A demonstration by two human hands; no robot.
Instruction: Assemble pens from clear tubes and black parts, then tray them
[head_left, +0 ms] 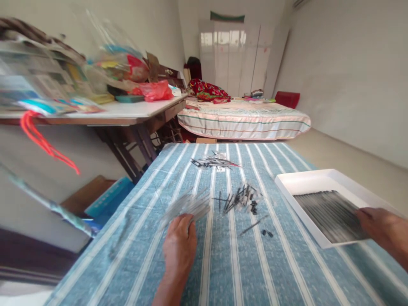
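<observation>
In the head view, the left hand (180, 244) curls at thin, pale see-through sticks (188, 206) fanned on the striped, blue-and-white woven cloth (219, 276); blur hides whether its fingers pinch any. The right hand (379, 223) reaches into a shallow white box (310, 180) at straight, dark rods (331, 214) packed side by side; I cannot tell its grip. Small black pieces (245, 197) lie heaped between.

Grey sticks (188, 205) lie bunched, dark sticks (328, 216) aligned in a white box (307, 182).
</observation>
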